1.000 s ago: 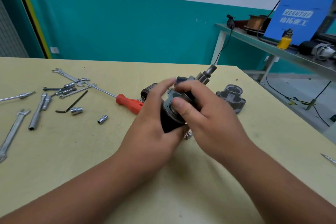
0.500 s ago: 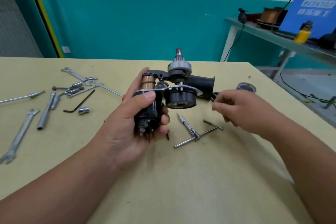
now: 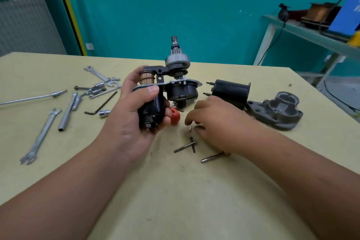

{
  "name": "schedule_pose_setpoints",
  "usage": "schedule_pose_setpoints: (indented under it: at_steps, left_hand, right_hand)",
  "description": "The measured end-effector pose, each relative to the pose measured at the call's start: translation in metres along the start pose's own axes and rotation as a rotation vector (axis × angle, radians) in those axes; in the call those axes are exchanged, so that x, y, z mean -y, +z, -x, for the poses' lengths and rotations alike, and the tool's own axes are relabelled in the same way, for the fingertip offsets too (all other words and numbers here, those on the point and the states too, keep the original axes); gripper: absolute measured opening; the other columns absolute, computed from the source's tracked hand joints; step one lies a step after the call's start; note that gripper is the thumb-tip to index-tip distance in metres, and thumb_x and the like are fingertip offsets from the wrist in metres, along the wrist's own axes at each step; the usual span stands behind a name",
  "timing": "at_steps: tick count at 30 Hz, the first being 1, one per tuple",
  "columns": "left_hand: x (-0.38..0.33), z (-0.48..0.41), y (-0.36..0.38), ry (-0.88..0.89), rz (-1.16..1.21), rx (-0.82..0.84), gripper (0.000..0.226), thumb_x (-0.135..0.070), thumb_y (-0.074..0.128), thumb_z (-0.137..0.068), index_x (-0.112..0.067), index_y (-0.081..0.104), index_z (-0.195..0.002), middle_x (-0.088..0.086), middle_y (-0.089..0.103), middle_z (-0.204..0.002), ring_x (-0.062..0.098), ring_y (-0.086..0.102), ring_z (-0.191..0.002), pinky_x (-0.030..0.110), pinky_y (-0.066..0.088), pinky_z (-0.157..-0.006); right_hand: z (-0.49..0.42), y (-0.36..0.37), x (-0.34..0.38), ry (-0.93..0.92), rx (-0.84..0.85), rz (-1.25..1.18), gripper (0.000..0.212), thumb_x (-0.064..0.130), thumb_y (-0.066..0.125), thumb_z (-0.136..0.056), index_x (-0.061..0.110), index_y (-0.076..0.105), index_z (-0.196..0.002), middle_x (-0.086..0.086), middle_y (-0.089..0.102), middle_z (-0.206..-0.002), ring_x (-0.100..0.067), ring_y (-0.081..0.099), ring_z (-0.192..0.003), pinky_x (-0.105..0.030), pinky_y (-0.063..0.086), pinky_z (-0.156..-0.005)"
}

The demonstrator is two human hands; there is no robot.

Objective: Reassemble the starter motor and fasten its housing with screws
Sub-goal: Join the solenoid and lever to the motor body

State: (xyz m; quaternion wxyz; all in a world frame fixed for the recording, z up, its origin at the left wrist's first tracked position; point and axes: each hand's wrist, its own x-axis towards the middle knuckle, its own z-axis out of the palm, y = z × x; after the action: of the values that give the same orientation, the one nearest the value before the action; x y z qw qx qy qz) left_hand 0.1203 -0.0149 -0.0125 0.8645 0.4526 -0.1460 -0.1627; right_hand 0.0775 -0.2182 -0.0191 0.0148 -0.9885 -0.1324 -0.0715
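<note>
We see the yellow table (image 3: pixel 175 191) filling the near and middle ground. Above its centre the left hand (image 3: pixel 132 119) holds the starter motor (image 3: pixel 182 89) upright and off the surface, fingers and thumb wrapped tight round its black solenoid body, the pinion shaft pointing up. To the right the right hand (image 3: pixel 214 121) hangs low over the table, fingers curled downward. Behind it the black housing (image 3: pixel 230 89) lies on its side, and just right of that sits the grey end cover (image 3: pixel 276 111). Spanners (image 3: pixel 41 134) and sockets lie scattered at the left. Two long bolts (image 3: pixel 185 145) lie near the right hand, and a small screw (image 3: pixel 190 128) stands at its fingertips; we cannot tell whether they pinch it.
</note>
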Motion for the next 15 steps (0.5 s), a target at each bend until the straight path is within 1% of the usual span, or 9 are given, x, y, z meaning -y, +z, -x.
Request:
schedule_pose_setpoints:
  at_steps: [1, 2, 3, 5, 6, 7, 10, 12, 15]
  left_hand:
    - [0.001, 0.000, 0.000, -0.002, -0.006, -0.001, 0.057, -0.012, 0.065, -0.079, -0.040, 0.063, -0.128, 0.016, 0.072, -0.096, 0.028, 0.061, -0.061, 0.030, 0.052, -0.052]
    - [0.003, 0.001, 0.000, -0.004, -0.012, 0.005, 0.055, -0.011, 0.065, -0.079, -0.041, 0.063, -0.125, 0.014, 0.075, -0.096, 0.028, 0.062, -0.060, 0.030, 0.053, -0.052]
    - [0.004, 0.002, 0.000, -0.007, -0.016, 0.015, 0.054, -0.011, 0.065, -0.079, -0.041, 0.064, -0.123, 0.014, 0.076, -0.097, 0.028, 0.063, -0.060, 0.031, 0.053, -0.052]
    - [0.005, 0.003, 0.000, -0.007, -0.017, 0.039, 0.051, -0.009, 0.065, -0.080, -0.041, 0.065, -0.121, 0.016, 0.074, -0.100, 0.028, 0.063, -0.060, 0.031, 0.053, -0.052]
    - [0.005, 0.004, 0.000, -0.003, -0.016, 0.050, 0.051, -0.009, 0.065, -0.080, -0.040, 0.066, -0.120, 0.017, 0.072, -0.100, 0.028, 0.062, -0.060, 0.032, 0.052, -0.051]
    - [0.005, 0.005, 0.001, 0.001, -0.014, 0.060, 0.050, -0.009, 0.065, -0.080, -0.039, 0.065, -0.120, 0.018, 0.071, -0.098, 0.029, 0.062, -0.060, 0.032, 0.051, -0.050]
    - [0.005, 0.009, 0.002, 0.011, -0.018, 0.085, 0.052, -0.010, 0.065, -0.080, -0.038, 0.064, -0.124, 0.020, 0.069, -0.095, 0.030, 0.062, -0.061, 0.033, 0.051, -0.050]
    - [0.004, 0.011, 0.002, 0.021, -0.019, 0.103, 0.052, -0.011, 0.064, -0.081, -0.038, 0.064, -0.125, 0.021, 0.068, -0.095, 0.030, 0.062, -0.061, 0.034, 0.051, -0.049]
    - [0.002, 0.012, 0.003, 0.040, -0.027, 0.121, 0.050, -0.012, 0.062, -0.080, -0.036, 0.065, -0.124, 0.021, 0.066, -0.091, 0.030, 0.061, -0.059, 0.034, 0.051, -0.049]
  right_hand:
    - [-0.006, 0.000, -0.001, -0.040, 0.040, 0.047, 0.029, 0.033, 0.060, -0.099, 0.041, 0.064, -0.126, 0.014, 0.058, -0.113, -0.015, 0.047, -0.108, -0.035, 0.050, -0.091]
    - [-0.010, 0.000, -0.001, -0.079, 0.066, 0.081, 0.026, 0.032, 0.060, -0.099, 0.037, 0.066, -0.123, 0.011, 0.060, -0.112, -0.015, 0.048, -0.105, -0.033, 0.048, -0.089]
    - [-0.012, -0.002, -0.002, -0.111, 0.079, 0.100, 0.020, 0.031, 0.060, -0.098, 0.034, 0.067, -0.117, 0.010, 0.060, -0.107, -0.015, 0.049, -0.100, -0.030, 0.046, -0.083]
    - [-0.016, -0.007, -0.003, -0.123, 0.120, 0.131, 0.008, 0.029, 0.060, -0.098, 0.030, 0.065, -0.105, 0.011, 0.055, -0.095, -0.009, 0.046, -0.083, -0.026, 0.037, -0.067]
    - [-0.018, -0.010, -0.003, -0.106, 0.166, 0.154, 0.005, 0.030, 0.060, -0.098, 0.031, 0.063, -0.102, 0.011, 0.054, -0.092, -0.007, 0.043, -0.076, -0.024, 0.034, -0.060]
    - [-0.019, -0.012, -0.003, -0.089, 0.215, 0.166, 0.003, 0.030, 0.060, -0.098, 0.031, 0.061, -0.100, 0.010, 0.055, -0.092, -0.006, 0.042, -0.073, -0.023, 0.032, -0.057]
    - [-0.019, -0.019, -0.002, -0.047, 0.306, 0.141, 0.006, 0.029, 0.061, -0.096, 0.033, 0.056, -0.095, 0.009, 0.056, -0.092, -0.007, 0.048, -0.075, -0.023, 0.038, -0.058]
    - [-0.016, -0.023, -0.003, -0.013, 0.252, 0.087, 0.013, 0.028, 0.064, -0.094, 0.033, 0.052, -0.090, 0.009, 0.056, -0.090, -0.010, 0.053, -0.077, -0.023, 0.039, -0.058]
    - [-0.004, -0.030, -0.014, 0.127, 0.023, -0.091, 0.025, 0.024, 0.069, -0.087, 0.035, 0.049, -0.075, 0.013, 0.056, -0.074, -0.006, 0.054, -0.068, -0.017, 0.034, -0.053]
